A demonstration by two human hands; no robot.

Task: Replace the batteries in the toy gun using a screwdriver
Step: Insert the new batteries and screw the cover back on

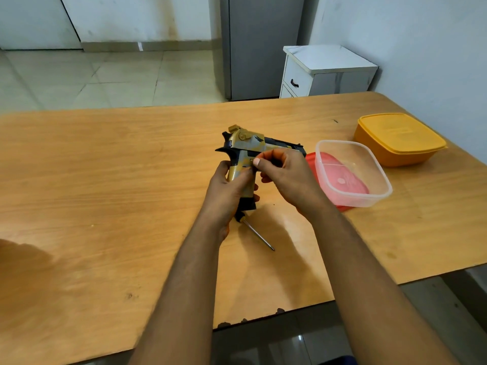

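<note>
1. Two hands hold the toy gun (247, 146) above the middle of the wooden table (105, 167), with its barrel toward the clear plastic container (353, 172).
2. Left hand (226, 185): fingers are wrapped round the gold grip of the toy gun, holding it upright. The same hand appears to trap the black handle of the screwdriver (257, 231) against the base of the grip; how firmly cannot be told.
3. Right hand (287, 175): thumb and forefinger are closed narrowly at the side of the grip, just below the slide. They seem to pinch something small, possibly a screw or the cover edge; it is too small to identify.
4. Screwdriver shaft: it slopes down from the toy gun toward the near edge of the table, tip close to the surface.
5. Beside the toy gun, toward the wall: the clear plastic container sits on a red lid (313, 164); beyond it stands an orange lidded box (398, 139).
6. Risk, small part: a loose screw pinched over open tabletop could slip and roll off. The clear plastic container is the likely place to put it.
7. Risk, tool: a loosely held screwdriver may drop when the left hand shifts its hold.
8. Risk, cover: prying before every screw is out could crack the plastic.
</note>
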